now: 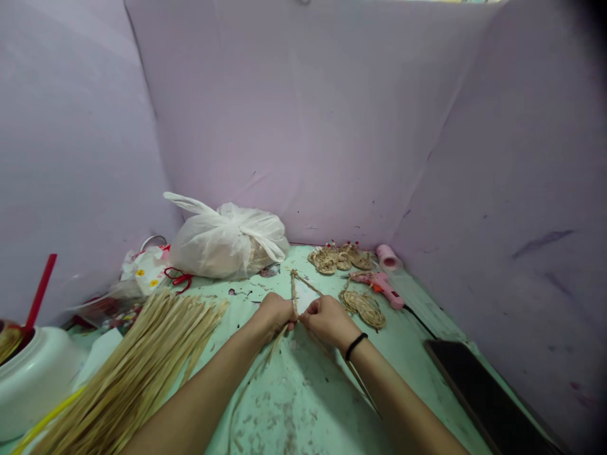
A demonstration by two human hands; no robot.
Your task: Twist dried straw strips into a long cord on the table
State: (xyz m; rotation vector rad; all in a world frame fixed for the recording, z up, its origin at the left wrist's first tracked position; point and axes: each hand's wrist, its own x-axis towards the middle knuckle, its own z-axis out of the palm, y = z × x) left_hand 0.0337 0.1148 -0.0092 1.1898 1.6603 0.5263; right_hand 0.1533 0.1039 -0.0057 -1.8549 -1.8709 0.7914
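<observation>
A thin braided straw cord (294, 287) runs away from my hands to a bend on the table and slants back toward the right. My left hand (277, 313) is closed around the near end of this cord, with loose straw strands trailing below it. Close beside it, my right hand (327, 319) pinches at the same spot, a dark band around the wrist. Long strands pass under the right hand toward me. The exact grip of the right fingertips is too small to make out. Coiled braided straw pieces (363, 309) lie just right of my right hand.
A bundle of flat straw strips (137, 373) lies at left, near a white pot (35, 379). Behind stands a knotted white plastic bag (227, 243). At right are a pink glue gun (382, 287), a pink spool (387, 257), more coiled pieces (327, 258) and a dark flat slab (484, 392).
</observation>
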